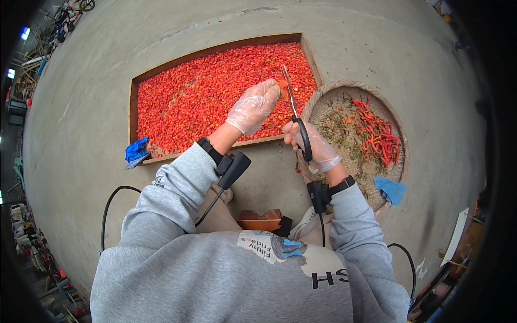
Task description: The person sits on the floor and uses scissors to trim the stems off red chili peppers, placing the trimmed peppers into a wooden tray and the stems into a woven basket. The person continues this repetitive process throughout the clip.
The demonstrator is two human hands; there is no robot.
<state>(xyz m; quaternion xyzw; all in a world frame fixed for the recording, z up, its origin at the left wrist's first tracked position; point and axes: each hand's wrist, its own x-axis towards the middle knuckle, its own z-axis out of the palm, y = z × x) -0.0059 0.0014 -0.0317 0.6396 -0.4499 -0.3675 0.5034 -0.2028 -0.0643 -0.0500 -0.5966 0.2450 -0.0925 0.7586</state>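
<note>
In a clear plastic glove, my left hand [255, 105] pinches a small red chili pepper piece [282, 84] over the wooden tray [130, 109] of cut red chilies [218, 93]. My right hand [317, 147], also gloved, grips the black handles of a pair of scissors [295, 109]. Their blades point up and away from me, close beside the chili in my left fingers; the blades look nearly together. To the right, a round woven basket [398, 117] bears long whole red chilies [377, 135] and scattered green stems [337, 123].
A blue cloth [389, 189] lies over the basket's lower right rim. Blue crumpled plastic [136, 150] sits at the tray's near left corner. A reddish-brown object [259, 220] is on the floor between my legs. Cables run from both wrist devices.
</note>
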